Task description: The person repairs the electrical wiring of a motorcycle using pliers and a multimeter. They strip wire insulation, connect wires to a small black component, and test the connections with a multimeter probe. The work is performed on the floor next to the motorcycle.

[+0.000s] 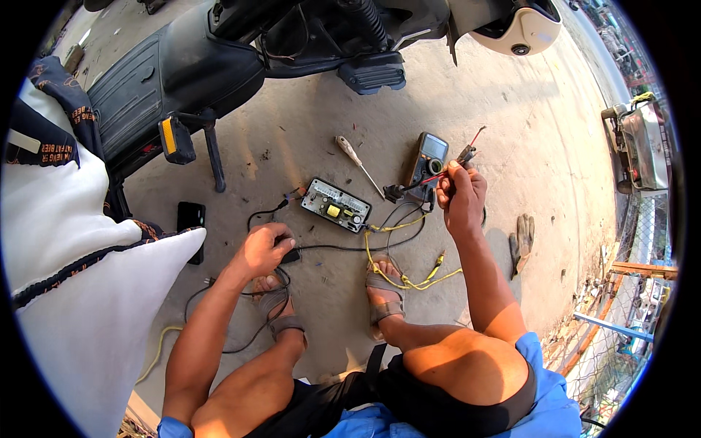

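Observation:
My right hand (464, 194) is raised beside a dark multimeter (428, 156) with a grey screen and dial. Its thumb and fingers pinch a red test lead (436, 177), along with a small dark connector (466, 154); a thin red tip sticks out above. Low on the left, my left hand (267, 249) is closed, fingers curled downward over a black cable (343, 248). Whether it grips anything is hidden. Between the hands lies an opened charger (336, 205), its circuit board showing a yellow transformer. A screwdriver (359, 165) with a pale handle rests beyond it.
A parked scooter (182, 73) stands at the back left, a white helmet (522, 31) at the far right. A phone (191, 226) lies left of my left hand. Yellow wires (420, 283) tangle near my sandalled feet. A glove (521, 243) lies on the right, before a wire fence (606, 336).

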Demonstrator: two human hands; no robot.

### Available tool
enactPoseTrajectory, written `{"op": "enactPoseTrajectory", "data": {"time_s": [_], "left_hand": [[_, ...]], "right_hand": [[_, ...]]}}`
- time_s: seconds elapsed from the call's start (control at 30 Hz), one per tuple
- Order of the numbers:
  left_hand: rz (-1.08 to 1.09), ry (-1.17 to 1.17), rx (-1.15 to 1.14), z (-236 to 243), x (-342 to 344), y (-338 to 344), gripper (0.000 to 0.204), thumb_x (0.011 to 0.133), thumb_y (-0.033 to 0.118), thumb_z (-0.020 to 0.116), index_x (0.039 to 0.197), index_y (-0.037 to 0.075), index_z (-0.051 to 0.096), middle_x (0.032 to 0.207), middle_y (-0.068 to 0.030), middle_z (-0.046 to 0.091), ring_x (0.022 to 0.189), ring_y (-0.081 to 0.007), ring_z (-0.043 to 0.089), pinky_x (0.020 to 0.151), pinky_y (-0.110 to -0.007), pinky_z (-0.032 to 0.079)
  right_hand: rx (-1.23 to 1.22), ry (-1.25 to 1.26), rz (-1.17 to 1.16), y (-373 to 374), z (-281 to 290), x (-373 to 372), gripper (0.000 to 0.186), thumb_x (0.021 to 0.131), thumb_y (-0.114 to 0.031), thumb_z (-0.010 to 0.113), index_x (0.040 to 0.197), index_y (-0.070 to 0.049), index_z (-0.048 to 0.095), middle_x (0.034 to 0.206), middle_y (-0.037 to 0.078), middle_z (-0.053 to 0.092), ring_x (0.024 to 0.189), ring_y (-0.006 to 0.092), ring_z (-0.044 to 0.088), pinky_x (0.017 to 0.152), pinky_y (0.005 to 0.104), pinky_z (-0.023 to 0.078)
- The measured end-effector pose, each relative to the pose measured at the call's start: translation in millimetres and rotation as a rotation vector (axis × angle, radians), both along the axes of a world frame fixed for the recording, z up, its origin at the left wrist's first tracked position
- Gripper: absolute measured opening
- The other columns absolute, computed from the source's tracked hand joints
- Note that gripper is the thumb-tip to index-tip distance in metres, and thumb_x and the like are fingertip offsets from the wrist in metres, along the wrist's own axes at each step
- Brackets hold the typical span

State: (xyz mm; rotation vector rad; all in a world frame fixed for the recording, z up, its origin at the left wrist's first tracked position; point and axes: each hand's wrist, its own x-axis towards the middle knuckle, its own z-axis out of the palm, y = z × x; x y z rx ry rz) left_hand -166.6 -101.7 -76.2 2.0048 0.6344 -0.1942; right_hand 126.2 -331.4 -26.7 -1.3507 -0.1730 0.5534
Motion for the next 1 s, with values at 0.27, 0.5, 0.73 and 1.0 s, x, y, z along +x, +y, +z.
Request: {"op": "enactPoseTrajectory", "data": {"time_s": [0.27,0.5,0.73,1.0], "left_hand": [[0.081,-0.355,-0.565,39,45,-40,0.068,0.086,0.011,0.075,0.144,0.001,0.040,0.133,-0.0120,0.056,0.112,-0.0187,0.058,0.088,-0.035,0.053],[0.166,-0.301,-0.970,50,48,-46,0.056,0.090,0.008,0.072,0.139,-0.004,0.048,0.120,-0.0138,0.065,0.100,-0.0194,0.066,0.089,-0.033,0.055],[0.261,-0.262,-0.899,53,36,-39,0.037,0.091,0.002,0.065,0.127,-0.006,0.059,0.106,-0.0117,0.070,0.090,-0.0182,0.068,0.084,-0.032,0.056],[0.320,-0.243,-0.915,54,36,-35,0.035,0.090,-0.002,0.059,0.125,-0.006,0.060,0.105,-0.0121,0.070,0.086,-0.0182,0.067,0.081,-0.032,0.055]], "right_hand": [[0.286,0.643,0.169,17,22,-21,0.018,0.100,-0.024,0.055,0.089,-0.010,0.057,0.067,0.000,0.052,0.050,0.0104,0.044,0.042,0.0242,0.034],[0.235,0.594,0.227,36,27,-44,0.016,0.097,-0.020,0.063,0.089,-0.008,0.058,0.069,0.002,0.057,0.051,0.0111,0.048,0.043,0.0248,0.036],[0.009,0.091,0.218,39,20,-49,0.018,0.097,-0.018,0.068,0.092,-0.001,0.066,0.071,0.003,0.062,0.051,0.0089,0.053,0.045,0.0238,0.041],[-0.047,-0.013,0.191,44,21,-52,0.017,0.096,-0.018,0.069,0.092,-0.002,0.067,0.070,0.002,0.062,0.053,0.0077,0.055,0.046,0.0234,0.042]]}}
